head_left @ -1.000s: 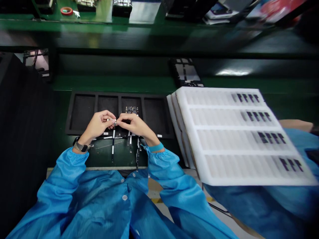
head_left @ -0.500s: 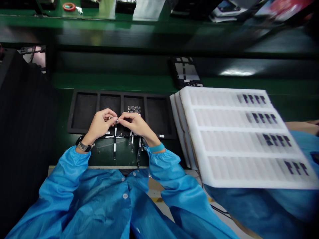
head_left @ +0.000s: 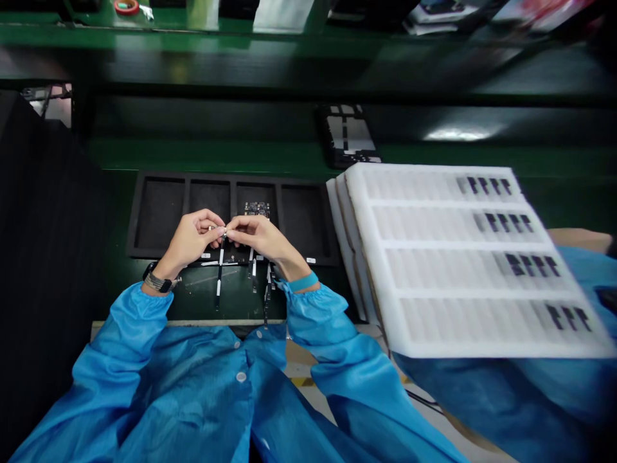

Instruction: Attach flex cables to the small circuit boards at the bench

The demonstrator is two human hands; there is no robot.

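Note:
My left hand (head_left: 193,239) and my right hand (head_left: 256,236) meet fingertip to fingertip, both closed in a pinch. Between them they grip the top end of a thin black-and-white flex cable (head_left: 220,270), which hangs straight down. The small end in the fingers is mostly hidden. Behind the hands lies a black foam tray (head_left: 161,212) with several compartments. Small circuit boards (head_left: 257,209) sit in one compartment, just beyond my right hand. More flex cables (head_left: 268,289) trail over the tray's front edge beside my right wrist.
A stack of white foam trays (head_left: 390,251) with dark parts in its slots stands at the right. Beside it is another person's blue sleeve (head_left: 578,270). A dark device frame (head_left: 348,136) lies behind; a tall black block (head_left: 43,257) stands left.
The whole view has shifted slightly, so the trays appear a little further left and up. Both hands keep the same pinch on the flex cable.

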